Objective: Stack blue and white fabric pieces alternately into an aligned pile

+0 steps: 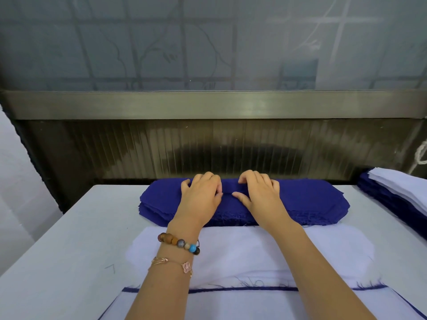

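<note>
Blue fabric stack (307, 199), frayed edges, clipped corners

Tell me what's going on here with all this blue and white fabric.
A person has both hands on the blue stack at the far side of the table. The left hand and right hand pinch the top blue piece near its middle, apparently to lift it. Nearer, a white piece tops the pile being built, a blue edge showing beneath. Another mixed stack sits at the right.
</note>
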Action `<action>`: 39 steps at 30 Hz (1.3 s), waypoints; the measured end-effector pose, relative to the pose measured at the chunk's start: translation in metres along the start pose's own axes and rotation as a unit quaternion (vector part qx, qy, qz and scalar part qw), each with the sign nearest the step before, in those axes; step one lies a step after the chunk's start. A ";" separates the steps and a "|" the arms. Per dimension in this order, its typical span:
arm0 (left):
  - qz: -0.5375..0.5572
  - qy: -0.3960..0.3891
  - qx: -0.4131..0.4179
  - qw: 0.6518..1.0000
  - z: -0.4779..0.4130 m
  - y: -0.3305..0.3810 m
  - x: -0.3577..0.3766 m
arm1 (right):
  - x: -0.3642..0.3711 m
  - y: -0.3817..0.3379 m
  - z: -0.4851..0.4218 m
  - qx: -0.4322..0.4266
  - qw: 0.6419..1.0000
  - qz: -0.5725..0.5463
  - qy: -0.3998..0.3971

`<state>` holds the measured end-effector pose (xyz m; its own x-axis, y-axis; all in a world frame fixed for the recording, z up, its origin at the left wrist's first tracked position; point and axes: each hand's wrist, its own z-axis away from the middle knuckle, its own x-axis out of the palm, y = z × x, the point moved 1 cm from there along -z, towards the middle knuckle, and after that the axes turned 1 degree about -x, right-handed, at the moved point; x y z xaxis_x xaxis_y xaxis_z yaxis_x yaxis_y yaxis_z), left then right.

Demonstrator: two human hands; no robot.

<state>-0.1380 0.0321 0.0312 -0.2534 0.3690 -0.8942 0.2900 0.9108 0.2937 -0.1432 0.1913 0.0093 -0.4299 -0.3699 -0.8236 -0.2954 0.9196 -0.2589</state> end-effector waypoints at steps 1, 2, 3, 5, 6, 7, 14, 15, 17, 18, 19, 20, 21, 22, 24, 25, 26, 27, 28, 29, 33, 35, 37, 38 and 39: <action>0.009 -0.005 0.004 1.000 0.001 0.000 -0.003 | -0.001 0.001 0.000 0.010 1.000 -0.008 -0.008; 0.015 -0.012 0.002 1.000 0.001 0.001 -0.005 | -0.002 0.002 -0.001 0.022 0.999 -0.012 -0.021; 0.015 -0.020 -0.005 1.000 0.001 0.001 -0.007 | -0.002 0.004 -0.002 0.032 0.999 -0.011 -0.039; 0.002 -0.034 -0.019 0.999 -0.001 0.002 -0.009 | -0.005 0.007 -0.005 0.042 0.996 -0.005 -0.074; 0.003 -0.034 -0.024 0.999 -0.002 0.002 -0.009 | -0.006 0.009 -0.006 0.046 0.995 -0.005 -0.087; 0.012 -0.032 -0.028 0.999 -0.002 0.003 -0.008 | -0.007 0.010 -0.006 0.050 0.994 -0.008 -0.095; -0.039 -0.019 -0.035 0.998 -0.005 0.002 0.001 | -0.009 0.010 -0.005 0.055 0.994 -0.018 -0.095; -0.041 -0.012 -0.030 0.999 -0.005 0.002 0.002 | -0.009 0.010 -0.005 0.057 0.994 -0.018 -0.090; -0.039 0.010 -0.018 0.999 -0.005 0.003 0.002 | -0.009 0.009 -0.005 0.056 0.995 -0.017 -0.078; -0.040 0.022 -0.010 0.999 -0.004 0.004 0.001 | -0.009 0.008 -0.006 0.054 0.996 -0.015 -0.072; -0.040 0.036 -0.004 0.999 -0.003 0.003 0.000 | -0.010 0.008 -0.006 0.050 0.996 -0.012 -0.068; -0.041 0.047 -0.001 0.998 -0.003 0.002 -0.003 | -0.011 0.008 -0.006 0.047 0.997 -0.011 -0.065; -0.042 0.053 -0.002 0.998 -0.003 -0.001 -0.005 | -0.014 0.010 -0.006 0.048 0.997 -0.015 -0.066; -0.040 0.048 -0.007 0.998 -0.002 -0.005 -0.008 | -0.018 0.013 -0.006 0.052 0.996 -0.024 -0.071; -0.025 0.007 -0.034 0.999 -0.001 -0.016 -0.015 | -0.030 0.025 -0.005 0.070 0.993 -0.038 -0.091; -0.020 -0.016 -0.053 0.998 0.000 -0.022 -0.019 | -0.037 0.033 -0.004 0.082 0.991 -0.032 -0.102; -0.021 -0.030 -0.071 0.997 0.001 -0.029 -0.023 | -0.043 0.041 -0.004 0.099 0.989 -0.021 -0.112; -0.026 -0.034 -0.084 0.996 0.002 -0.036 -0.027 | -0.050 0.049 -0.002 0.118 0.986 -0.008 -0.117; -0.029 -0.032 -0.095 0.994 0.003 -0.043 -0.030 | -0.056 0.056 -0.001 0.140 0.983 0.004 -0.118; -0.031 -0.031 -0.108 0.993 0.004 -0.049 -0.033 | -0.060 0.062 0.001 0.162 0.980 0.016 -0.115; -0.031 -0.016 -0.169 0.985 0.008 -0.064 -0.037 | -0.070 0.079 0.006 0.228 0.967 0.056 -0.101; -0.036 0.002 -0.198 0.979 0.009 -0.068 -0.037 | -0.073 0.083 0.009 0.258 0.960 0.059 -0.094; -0.035 0.014 -0.236 0.971 0.011 -0.072 -0.038 | -0.075 0.086 0.010 0.290 0.951 0.065 -0.086; -0.031 0.019 -0.256 0.966 0.012 -0.074 -0.039 | -0.077 0.088 0.011 0.308 0.945 0.068 -0.082; -0.024 0.024 -0.275 0.961 0.013 -0.076 -0.041 | -0.078 0.090 0.012 0.326 0.940 0.069 -0.077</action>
<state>-0.1376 -0.0545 0.0407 -0.3005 0.3195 -0.8987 -0.2512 0.8824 0.3977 -0.1261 0.3049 0.0445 -0.2817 -0.2645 -0.9223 0.3615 0.8611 -0.3574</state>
